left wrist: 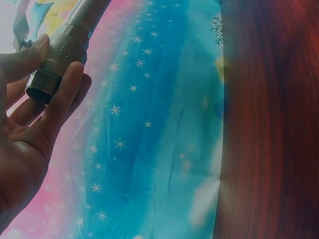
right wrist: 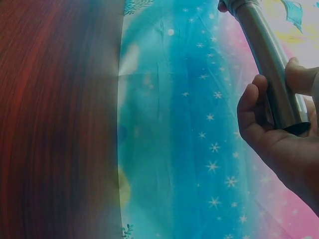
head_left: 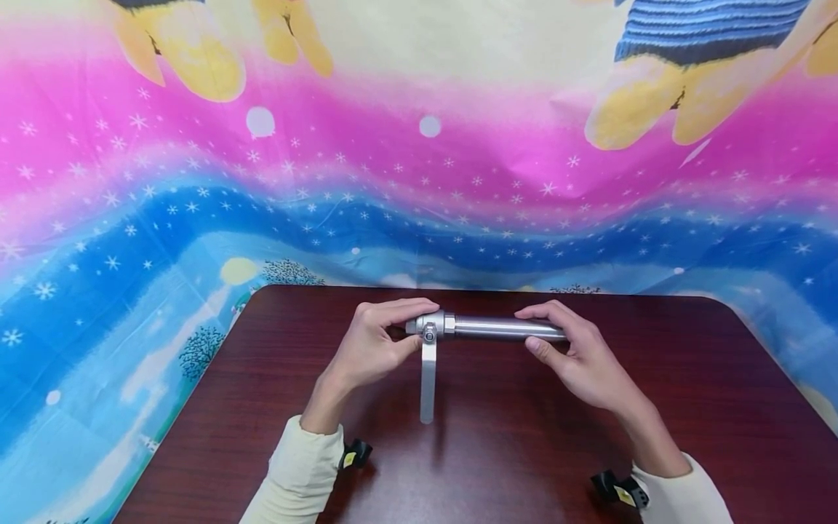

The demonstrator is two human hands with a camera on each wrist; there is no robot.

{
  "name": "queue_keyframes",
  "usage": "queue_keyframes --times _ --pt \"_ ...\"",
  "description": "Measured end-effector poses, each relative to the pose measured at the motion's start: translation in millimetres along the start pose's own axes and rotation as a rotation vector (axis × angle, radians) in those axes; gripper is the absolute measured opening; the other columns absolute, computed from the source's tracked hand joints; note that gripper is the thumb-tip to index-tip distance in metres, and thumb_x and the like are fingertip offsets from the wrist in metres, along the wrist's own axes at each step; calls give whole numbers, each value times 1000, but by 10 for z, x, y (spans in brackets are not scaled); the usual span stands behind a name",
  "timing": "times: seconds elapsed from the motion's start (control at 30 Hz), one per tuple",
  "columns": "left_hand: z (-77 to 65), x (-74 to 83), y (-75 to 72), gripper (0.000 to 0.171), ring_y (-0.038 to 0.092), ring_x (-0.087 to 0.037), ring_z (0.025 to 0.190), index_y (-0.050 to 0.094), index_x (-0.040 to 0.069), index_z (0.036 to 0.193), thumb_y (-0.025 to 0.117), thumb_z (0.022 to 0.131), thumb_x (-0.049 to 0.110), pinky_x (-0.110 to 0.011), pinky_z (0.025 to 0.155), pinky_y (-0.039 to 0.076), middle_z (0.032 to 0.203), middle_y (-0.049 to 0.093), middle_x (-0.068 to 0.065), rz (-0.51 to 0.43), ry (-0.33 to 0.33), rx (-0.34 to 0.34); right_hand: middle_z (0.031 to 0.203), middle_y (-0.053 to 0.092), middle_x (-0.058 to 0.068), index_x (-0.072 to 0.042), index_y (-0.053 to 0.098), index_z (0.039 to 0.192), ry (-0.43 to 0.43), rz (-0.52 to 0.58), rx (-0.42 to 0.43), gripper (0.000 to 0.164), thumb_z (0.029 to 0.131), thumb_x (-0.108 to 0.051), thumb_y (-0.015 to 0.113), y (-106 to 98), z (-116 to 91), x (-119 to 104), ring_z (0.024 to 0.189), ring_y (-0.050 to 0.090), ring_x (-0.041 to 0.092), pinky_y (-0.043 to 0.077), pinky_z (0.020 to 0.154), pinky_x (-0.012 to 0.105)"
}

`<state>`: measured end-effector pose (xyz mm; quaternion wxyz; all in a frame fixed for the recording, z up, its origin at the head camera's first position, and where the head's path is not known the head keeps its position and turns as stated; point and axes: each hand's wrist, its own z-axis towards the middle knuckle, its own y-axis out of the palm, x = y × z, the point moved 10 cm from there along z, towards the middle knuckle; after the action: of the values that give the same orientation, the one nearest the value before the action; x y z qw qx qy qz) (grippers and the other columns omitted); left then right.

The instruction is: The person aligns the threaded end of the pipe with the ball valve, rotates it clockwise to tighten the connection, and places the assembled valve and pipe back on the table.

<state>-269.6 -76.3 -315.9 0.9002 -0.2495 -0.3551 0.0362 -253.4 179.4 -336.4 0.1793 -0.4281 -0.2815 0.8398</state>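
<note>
Between both hands a steel ball valve [head_left: 430, 318] and a steel pipe [head_left: 491, 327] are joined end to end, held level above the table. My left hand [head_left: 373, 340] grips the valve body, thumb on the near side and fingers over the top. The valve's flat lever handle [head_left: 428, 386] points down toward me. On the right, my right hand [head_left: 583, 356] holds the pipe near its free end between thumb and fingers. An open, hollow valve end [left wrist: 44, 88] shows in the left wrist view. In the right wrist view the pipe [right wrist: 269, 64] runs up toward the valve.
A dark red-brown wooden table [head_left: 511, 458] lies beneath the hands. Behind and beside it hangs a printed cloth [head_left: 393, 182] with snowflakes in pink and blue. Black wrist cameras [head_left: 356, 453] sit at both pale sleeves [head_left: 294, 466].
</note>
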Motion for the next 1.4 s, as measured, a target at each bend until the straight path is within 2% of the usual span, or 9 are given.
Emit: queue_keyframes --times 0.2,0.3,0.47,0.57,0.7,0.9,1.03,1.27,1.4 --pt "2 -9 0 45 72 -18 98 79 5 125 79 83 -11 -22 65 54 125 79 -13 7 -8 -4 116 68 -6 -21 69 135 1 12 6 45 96 3 74 -5 11 -5 87 56 10 46 72 25" --pt "2 -12 1 45 72 -17 98 80 6 125 80 83 -11 -24 65 55 125 79 -12 8 -12 -5 119 67 -6 -22 69 134 0 21 8 46 95 3 76 -1 17 -13 89 56 9 46 72 24" --pt "5 -18 11 45 73 -18 99 80 6 125 79 83 -11 -36 64 59 125 79 -12 4 -13 -6 128 65 -2 -21 69 134 -23 40 11 51 90 3 81 11 22 -45 107 57 6 45 81 20" --pt "5 -21 11 44 73 -17 100 80 6 125 80 84 -10 -34 66 60 125 79 -12 8 -15 -5 132 62 0 -19 67 136 -26 46 6 54 90 6 80 14 18 -54 114 54 4 46 82 20" --pt "5 -22 5 44 72 -17 98 80 6 125 80 84 -10 -25 67 57 125 79 -12 11 -18 -4 130 61 0 -17 66 136 -20 41 -3 52 92 10 76 12 20 -50 106 55 5 46 77 22" --pt "3 -9 -2 44 71 -18 95 79 4 125 79 84 -11 -30 64 58 125 79 -13 11 -8 -1 123 65 -2 -17 66 133 -11 8 0 50 92 9 76 4 18 -24 99 56 8 46 80 24" --pt "1 11 -10 43 70 -18 94 79 3 125 79 84 -11 -25 63 55 124 79 -14 9 3 4 122 67 -4 -20 67 135 -2 -6 2 47 96 4 74 2 4 -13 98 56 8 45 79 23" --pt "-5 19 -4 45 70 -17 95 79 5 125 80 83 -11 -28 64 57 125 79 -13 13 -4 -3 118 65 -5 -21 68 137 5 29 -13 44 100 2 70 9 -8 -11 87 63 7 51 73 21" --pt "-2 21 4 44 71 -18 94 79 4 125 79 83 -11 -30 64 58 124 79 -14 15 2 -4 123 65 -4 -21 68 137 -2 30 -10 45 98 2 73 7 -11 -27 95 60 6 49 74 20"
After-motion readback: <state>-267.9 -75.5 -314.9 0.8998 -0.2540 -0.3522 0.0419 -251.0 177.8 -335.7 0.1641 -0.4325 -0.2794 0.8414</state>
